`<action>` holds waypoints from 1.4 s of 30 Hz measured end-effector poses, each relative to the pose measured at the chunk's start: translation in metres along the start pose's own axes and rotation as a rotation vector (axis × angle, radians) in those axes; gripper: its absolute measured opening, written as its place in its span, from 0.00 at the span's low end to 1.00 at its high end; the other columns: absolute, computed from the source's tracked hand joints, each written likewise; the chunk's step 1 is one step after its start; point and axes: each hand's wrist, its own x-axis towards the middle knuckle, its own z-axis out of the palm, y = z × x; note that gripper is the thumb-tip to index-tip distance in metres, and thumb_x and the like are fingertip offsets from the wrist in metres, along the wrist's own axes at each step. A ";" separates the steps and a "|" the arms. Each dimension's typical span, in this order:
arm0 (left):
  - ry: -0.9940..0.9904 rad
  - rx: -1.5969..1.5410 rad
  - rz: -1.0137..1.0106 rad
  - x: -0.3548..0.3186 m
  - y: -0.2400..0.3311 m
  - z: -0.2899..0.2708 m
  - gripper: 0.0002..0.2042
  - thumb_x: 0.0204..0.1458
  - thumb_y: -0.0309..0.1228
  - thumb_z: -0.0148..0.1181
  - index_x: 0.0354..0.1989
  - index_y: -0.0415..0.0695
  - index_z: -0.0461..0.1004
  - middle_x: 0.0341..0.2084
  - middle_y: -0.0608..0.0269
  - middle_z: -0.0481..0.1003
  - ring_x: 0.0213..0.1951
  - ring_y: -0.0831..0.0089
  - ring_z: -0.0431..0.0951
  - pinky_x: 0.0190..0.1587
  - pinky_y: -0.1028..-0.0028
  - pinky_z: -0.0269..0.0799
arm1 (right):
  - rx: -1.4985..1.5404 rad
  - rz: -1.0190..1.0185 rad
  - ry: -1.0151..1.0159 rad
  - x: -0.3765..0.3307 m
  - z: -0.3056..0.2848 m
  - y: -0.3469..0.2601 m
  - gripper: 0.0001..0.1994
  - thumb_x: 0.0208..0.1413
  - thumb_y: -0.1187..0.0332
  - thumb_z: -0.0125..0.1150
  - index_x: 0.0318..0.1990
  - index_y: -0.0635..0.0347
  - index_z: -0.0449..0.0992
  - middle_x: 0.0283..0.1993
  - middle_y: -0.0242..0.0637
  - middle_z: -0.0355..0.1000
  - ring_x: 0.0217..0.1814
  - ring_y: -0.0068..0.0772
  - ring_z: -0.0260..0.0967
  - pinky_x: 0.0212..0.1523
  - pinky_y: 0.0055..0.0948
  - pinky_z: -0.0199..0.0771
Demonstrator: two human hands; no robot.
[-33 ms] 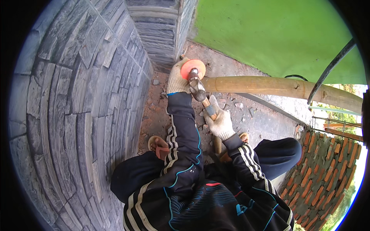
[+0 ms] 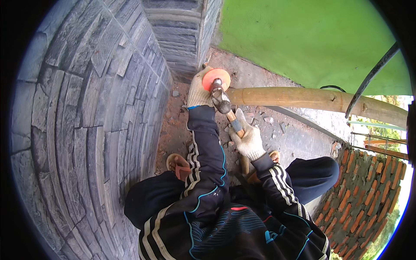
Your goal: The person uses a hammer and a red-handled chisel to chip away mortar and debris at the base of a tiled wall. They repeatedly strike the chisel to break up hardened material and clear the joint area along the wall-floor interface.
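My left hand (image 2: 199, 91), in a cream knitted glove, is closed below a round orange hand guard (image 2: 211, 77). The guard belongs to a chisel, whose shaft and tip lie hidden under the guard and hand. My right hand (image 2: 248, 141), gloved too, is wrapped round the wooden handle of a hammer (image 2: 222, 102). The dark metal hammer head lies over the guard, at the chisel's struck end. Seen from above, whether head and chisel touch is hard to tell.
Grey stone-clad wall (image 2: 86, 130) rises close on the left. A bamboo pole (image 2: 290, 95) runs from near the hammer to the right, before a green wall (image 2: 312, 43). Broken rubble (image 2: 268, 119) litters the ground by my sandalled feet. A brick wall (image 2: 359, 195) stands right.
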 end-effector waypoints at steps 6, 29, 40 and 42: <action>-0.058 0.284 0.272 0.021 -0.033 -0.020 0.09 0.58 0.29 0.57 0.42 0.37 0.74 0.35 0.61 0.78 0.37 0.75 0.78 0.42 0.73 0.76 | -0.085 -0.260 0.075 -0.021 -0.030 -0.037 0.14 0.45 0.66 0.67 0.39 0.60 0.77 0.29 0.48 0.74 0.33 0.54 0.75 0.35 0.43 0.74; -0.044 -0.373 -0.215 0.015 -0.020 -0.054 0.14 0.58 0.36 0.58 0.43 0.36 0.73 0.34 0.58 0.76 0.35 0.66 0.79 0.40 0.66 0.79 | -0.282 -0.159 -0.031 -0.004 -0.007 -0.017 0.10 0.44 0.68 0.62 0.37 0.56 0.75 0.28 0.47 0.73 0.31 0.56 0.74 0.32 0.47 0.74; -0.040 -0.029 -0.218 0.015 -0.019 0.018 0.12 0.60 0.38 0.57 0.39 0.41 0.74 0.31 0.62 0.74 0.32 0.73 0.76 0.37 0.74 0.74 | -0.072 -0.081 0.095 -0.023 -0.040 -0.031 0.10 0.49 0.66 0.68 0.34 0.61 0.76 0.24 0.47 0.71 0.25 0.45 0.73 0.29 0.34 0.71; -0.042 -0.134 -0.154 0.014 -0.018 0.018 0.12 0.60 0.38 0.57 0.37 0.41 0.74 0.31 0.62 0.74 0.32 0.73 0.76 0.36 0.74 0.74 | 0.025 -0.053 0.104 -0.027 -0.036 -0.030 0.11 0.48 0.66 0.67 0.36 0.62 0.76 0.24 0.46 0.71 0.25 0.41 0.71 0.29 0.34 0.71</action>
